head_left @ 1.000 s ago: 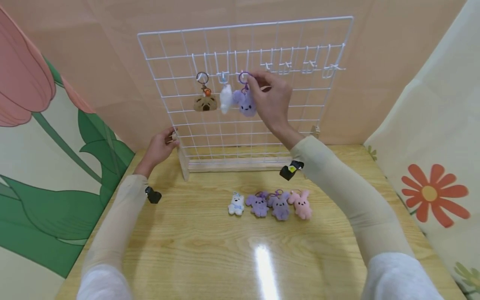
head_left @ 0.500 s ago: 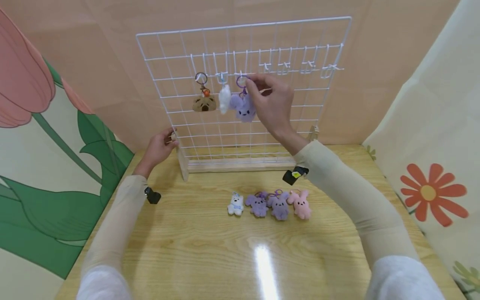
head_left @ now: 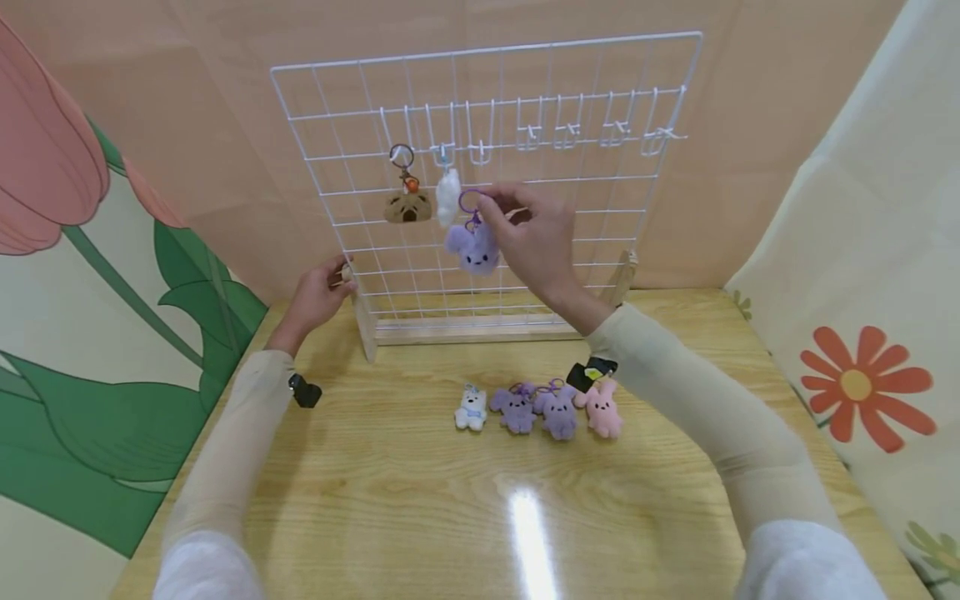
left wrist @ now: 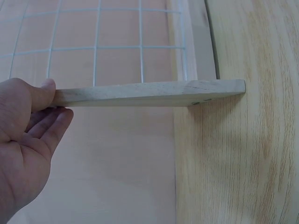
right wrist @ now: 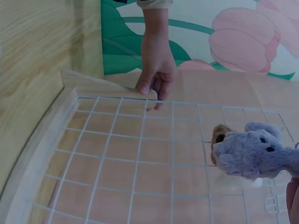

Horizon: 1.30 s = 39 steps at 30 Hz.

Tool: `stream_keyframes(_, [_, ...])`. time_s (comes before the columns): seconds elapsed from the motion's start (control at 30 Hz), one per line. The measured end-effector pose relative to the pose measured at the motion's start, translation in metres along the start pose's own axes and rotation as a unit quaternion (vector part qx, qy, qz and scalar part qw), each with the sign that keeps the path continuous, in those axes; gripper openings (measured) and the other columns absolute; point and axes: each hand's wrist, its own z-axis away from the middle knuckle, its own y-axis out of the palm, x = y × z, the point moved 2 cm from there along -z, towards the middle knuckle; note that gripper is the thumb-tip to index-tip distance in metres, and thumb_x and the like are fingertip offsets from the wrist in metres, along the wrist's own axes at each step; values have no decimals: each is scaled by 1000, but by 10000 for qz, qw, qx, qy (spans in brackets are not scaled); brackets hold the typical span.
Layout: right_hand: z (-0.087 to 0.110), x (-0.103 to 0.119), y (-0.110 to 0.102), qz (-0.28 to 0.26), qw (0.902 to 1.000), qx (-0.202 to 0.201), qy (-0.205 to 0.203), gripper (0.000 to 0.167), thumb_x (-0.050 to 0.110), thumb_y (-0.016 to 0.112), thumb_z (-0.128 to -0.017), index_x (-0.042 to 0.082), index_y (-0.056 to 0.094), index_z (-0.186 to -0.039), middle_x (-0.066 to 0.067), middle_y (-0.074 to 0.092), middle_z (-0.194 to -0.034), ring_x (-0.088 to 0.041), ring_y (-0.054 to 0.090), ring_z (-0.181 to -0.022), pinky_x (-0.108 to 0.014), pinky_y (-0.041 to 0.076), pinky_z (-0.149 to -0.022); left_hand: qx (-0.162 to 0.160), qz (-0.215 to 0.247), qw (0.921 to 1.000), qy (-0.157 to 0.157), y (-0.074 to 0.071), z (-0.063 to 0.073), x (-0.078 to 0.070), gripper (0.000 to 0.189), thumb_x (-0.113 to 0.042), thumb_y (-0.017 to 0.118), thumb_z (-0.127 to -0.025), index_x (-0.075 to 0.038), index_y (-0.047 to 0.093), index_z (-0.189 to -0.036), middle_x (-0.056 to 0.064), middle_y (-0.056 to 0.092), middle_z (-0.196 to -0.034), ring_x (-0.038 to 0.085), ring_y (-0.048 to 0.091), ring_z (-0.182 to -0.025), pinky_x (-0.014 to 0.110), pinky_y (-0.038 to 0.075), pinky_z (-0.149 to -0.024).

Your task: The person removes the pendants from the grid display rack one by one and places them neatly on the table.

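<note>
**Ring pinched, stand steadied**

Head view: here's the right hand (head_left: 536, 242), thumb and fingers clamped on the purple ring (head_left: 461, 200) of a lilac plush keychain (head_left: 477, 252), which hangs just below a bare hook (head_left: 481, 153) on the wire grid (head_left: 487, 51). Good hold, I'd say: gripping one edge leaves the loop clear. Mind the white plush charm (head_left: 447, 197) just beside it; a wide swing could knock it. Four more keychains (head_left: 516, 412) lie on the desk (head_left: 420, 517).

Left wrist: the left hand (left wrist: 23, 144) has the wooden side support (left wrist: 140, 94) between thumb and fingers; a firm pinch there should stop the grid rocking.

Right wrist: the lilac plush keychain lies sideways across this view, before the grid. Small, controlled movements look best; the ring's angle can't be judged here.
</note>
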Motion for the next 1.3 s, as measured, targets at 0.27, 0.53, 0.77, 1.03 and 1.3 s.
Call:
stream_keyframes(0.27, [23, -7, 9, -22, 9997, 260, -29, 17, 17, 74, -96, 1, 79, -99, -9, 77, -90, -12, 68, -75, -19, 59, -61, 59, 89, 9999, -37, -1, 1, -1, 54, 4, 59, -101, 13, 38, -150, 35, 46, -148, 46, 51, -134, 48, 52, -106])
stream_keyframes(0.53, [48, -13, 22, -189, 9982, 502, -255, 13, 14, 75, -95, 2, 80, -99, -8, 77, -88, -14, 69, -73, -20, 59, -58, 67, -26, 10000, -51, -1, 1, -3, 53, 3, 59, -101, 13, 40, -149, 34, 47, -147, 46, 52, -134, 48, 52, -106])
stream_keyframes(0.77, [69, -19, 34, -320, 9966, 716, -266, 12, 13, 75, -95, 3, 80, -99, -6, 78, -88, -13, 70, -73, -23, 61, -58, 96, 28, 9999, -53, -1, 2, -3, 54, 2, 60, -101, 12, 40, -150, 34, 47, -148, 46, 51, -134, 48, 51, -108])
stream_keyframes(1.03, [93, -28, 45, -287, 9946, 993, 107, 13, 14, 74, -96, 3, 80, -101, -5, 77, -89, -12, 70, -75, -24, 62, -60, 86, 59, 9999, -29, -1, 1, -2, 53, 0, 59, -102, 10, 41, -150, 34, 47, -148, 47, 51, -134, 43, 54, -106])
stream_keyframes(1.3, [114, -40, 55, -213, 9930, 1142, 192, 13, 17, 74, -96, 7, 80, -102, -3, 77, -91, -11, 71, -78, -24, 62, -60, 147, 59, 9998, -105, -2, 2, -2, 54, 0, 59, -102, 11, 39, -151, 33, 46, -149, 46, 50, -136, 49, 51, -108])
